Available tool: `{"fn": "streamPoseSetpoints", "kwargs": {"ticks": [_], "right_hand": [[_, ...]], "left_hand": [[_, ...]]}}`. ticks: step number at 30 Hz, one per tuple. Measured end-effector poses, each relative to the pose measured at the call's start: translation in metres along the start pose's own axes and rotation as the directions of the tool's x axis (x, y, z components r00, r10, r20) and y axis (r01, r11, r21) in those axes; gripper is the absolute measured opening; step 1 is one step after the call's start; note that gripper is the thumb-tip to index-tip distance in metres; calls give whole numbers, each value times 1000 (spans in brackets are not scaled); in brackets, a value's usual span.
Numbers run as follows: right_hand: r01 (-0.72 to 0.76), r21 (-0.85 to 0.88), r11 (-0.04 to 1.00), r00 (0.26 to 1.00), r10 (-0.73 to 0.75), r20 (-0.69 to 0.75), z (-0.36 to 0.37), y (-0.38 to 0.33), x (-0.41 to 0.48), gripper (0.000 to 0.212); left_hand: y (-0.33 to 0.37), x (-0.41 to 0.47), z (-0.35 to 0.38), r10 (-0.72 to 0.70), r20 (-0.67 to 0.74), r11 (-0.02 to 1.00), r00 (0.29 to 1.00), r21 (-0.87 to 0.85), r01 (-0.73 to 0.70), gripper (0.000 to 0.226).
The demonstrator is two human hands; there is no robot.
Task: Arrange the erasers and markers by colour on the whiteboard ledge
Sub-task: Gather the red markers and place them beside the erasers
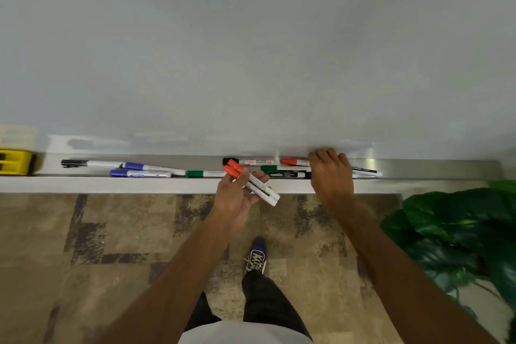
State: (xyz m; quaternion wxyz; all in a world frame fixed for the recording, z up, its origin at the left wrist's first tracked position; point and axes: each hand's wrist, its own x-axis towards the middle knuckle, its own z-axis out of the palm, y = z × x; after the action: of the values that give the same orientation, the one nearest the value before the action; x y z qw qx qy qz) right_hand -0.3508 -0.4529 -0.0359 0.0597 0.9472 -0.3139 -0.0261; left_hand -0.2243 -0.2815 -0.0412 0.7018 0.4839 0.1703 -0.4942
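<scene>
Here the left hand (237, 198) clasps two red markers (251, 181); the right hand (331, 173) seemingly curls over ledge markers (287, 174).

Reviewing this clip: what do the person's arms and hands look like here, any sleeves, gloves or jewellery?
Both forearms are bare up to the frame edge, no sleeves in view. The left hand and right hand wear no gloves, and no rings, watch or wristbands show.

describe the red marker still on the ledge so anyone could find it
Follow the ledge under the whiteboard to the right hand. Just left of it, against the board, lies the red marker. It is the only red-capped one on the ledge; the other two are in the left hand.
</scene>
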Motion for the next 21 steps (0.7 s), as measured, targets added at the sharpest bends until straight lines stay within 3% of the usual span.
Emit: {"fn": "streamPoseSetpoints", "kwargs": {"ticks": [7, 11, 15, 21], "right_hand": [[100, -106, 989, 976, -76, 205, 4, 39, 2, 21], [144, -112, 983, 966, -115, 229, 3, 42, 7, 17], [164, -80, 983, 974, -148, 173, 3, 43, 10, 21], [181, 34, 983, 979, -176, -101, 6, 43, -6, 22]], "left_hand": [[-30, 4, 39, -61, -13, 998, 998, 23, 62, 30], [-39, 4, 48, -68, -37, 997, 997, 34, 70, 34], [-40, 3, 49, -64, -44, 998, 997, 17, 65, 30], [-38, -2, 43, -41, 5, 999, 999, -16, 41, 21]]}}
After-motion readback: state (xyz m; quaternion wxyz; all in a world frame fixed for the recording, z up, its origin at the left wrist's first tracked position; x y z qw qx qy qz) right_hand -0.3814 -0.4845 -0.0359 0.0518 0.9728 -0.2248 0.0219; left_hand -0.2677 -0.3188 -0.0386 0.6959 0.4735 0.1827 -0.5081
